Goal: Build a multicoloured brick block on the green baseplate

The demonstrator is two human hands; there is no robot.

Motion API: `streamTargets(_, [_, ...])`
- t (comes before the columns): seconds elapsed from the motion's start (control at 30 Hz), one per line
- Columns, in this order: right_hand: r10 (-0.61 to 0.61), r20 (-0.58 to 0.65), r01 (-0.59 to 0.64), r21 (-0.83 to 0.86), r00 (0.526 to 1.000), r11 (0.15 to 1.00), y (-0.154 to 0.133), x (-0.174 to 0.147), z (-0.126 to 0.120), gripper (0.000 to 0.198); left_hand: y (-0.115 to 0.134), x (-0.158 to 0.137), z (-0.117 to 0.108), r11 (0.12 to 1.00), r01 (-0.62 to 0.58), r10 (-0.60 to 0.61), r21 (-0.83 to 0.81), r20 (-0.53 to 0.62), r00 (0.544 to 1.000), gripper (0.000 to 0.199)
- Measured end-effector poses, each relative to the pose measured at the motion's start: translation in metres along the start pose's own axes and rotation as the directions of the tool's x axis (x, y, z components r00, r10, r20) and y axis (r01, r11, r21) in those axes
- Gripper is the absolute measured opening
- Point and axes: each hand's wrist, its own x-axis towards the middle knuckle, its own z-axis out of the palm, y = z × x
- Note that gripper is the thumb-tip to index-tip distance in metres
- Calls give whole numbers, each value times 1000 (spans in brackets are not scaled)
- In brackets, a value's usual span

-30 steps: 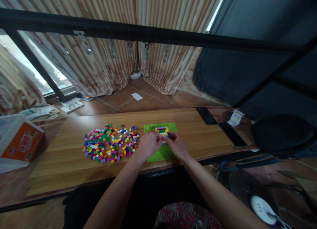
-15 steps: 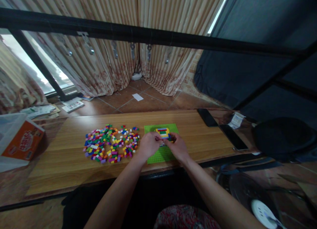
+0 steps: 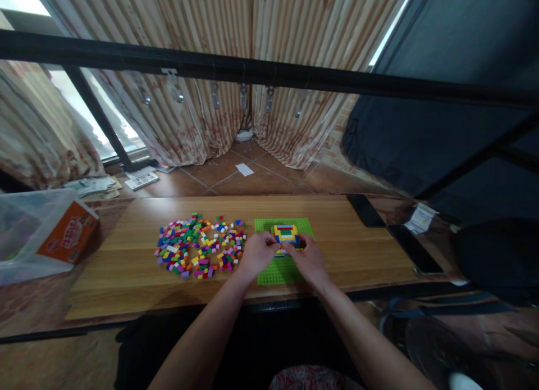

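Note:
A small model of toy building bricks [image 3: 286, 232], in yellow, blue, red, green and white layers, stands on a green studded baseplate [image 3: 280, 275]. My left hand [image 3: 257, 253] is at its front left corner, thumb and fingers pinched together; anything between those fingertips is too small to make out. From the front right, my right hand [image 3: 310, 259] grips the model, its thumb across the front and its fingers around the right side. My fingers hide part of the model's lower front. Left of the baseplate lies a wide spread of loose coloured bricks [image 3: 202, 246].
Everything rests on a long wooden board [image 3: 126, 266]. Toward its right end lie a black phone [image 3: 365, 210] and another dark phone [image 3: 415, 248], beside a white packet [image 3: 420, 218]. A clear plastic bin [image 3: 33, 227] with an orange label stands left. A dark metal bar [image 3: 252, 69] crosses beyond.
The view has swung slightly left, so everything appears shifted right. Both hands stay at the model's front, with small finger shifts; more of its front blue row shows now.

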Motion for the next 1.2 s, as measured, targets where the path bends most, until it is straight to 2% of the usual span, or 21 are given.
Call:
streamTargets(0.17, [-3,23,5,-107,1000,994,1,0,0,65,2,-3,3,999,28,-27,44,-23,999,10])
streamTargets(0.4, [-20,73,30,-150,997,988,8,3,-2,75,10,-10,4,983,84,-78,165,-39,996,15])
streamTargets(0.6, [25,107,-2,-214,994,977,6,9,-5,80,10,-27,7,981,17,5,192,-111,994,23])
streamTargets(0.77, [-3,103,30,-262,995,965,10,10,-9,84,14,-42,-14,975,11,28,222,-173,984,22])
streamTargets(0.83, [-113,33,117,-334,993,935,4,3,-10,83,14,-44,-32,977,17,34,213,-235,971,21])
streamTargets(0.87, [-208,-10,190,-370,978,909,-1,-2,-11,80,13,-44,-44,981,17,38,195,-276,960,20])
streamTargets(0.93, [-417,-58,362,-401,907,842,-16,-17,-8,66,8,-44,-71,991,-2,54,136,-376,925,21])
streamTargets(1.0, [-549,16,525,-317,836,790,-34,-35,1,48,0,-43,-99,999,-1,28,54,-495,869,22])
streamTargets(1.07, [-617,206,648,-154,760,746,-51,-55,16,33,-8,-44,-125,999,-23,4,-24,-606,796,20])
streamTargets(1.13, [-626,363,682,-35,690,731,-63,-73,34,27,-15,-46,-147,993,-55,-34,-105,-696,717,19])
streamTargets(1.2, [-606,406,660,8,684,751,-70,-84,52,24,-20,-49,-161,981,-101,-58,-167,-743,666,18])
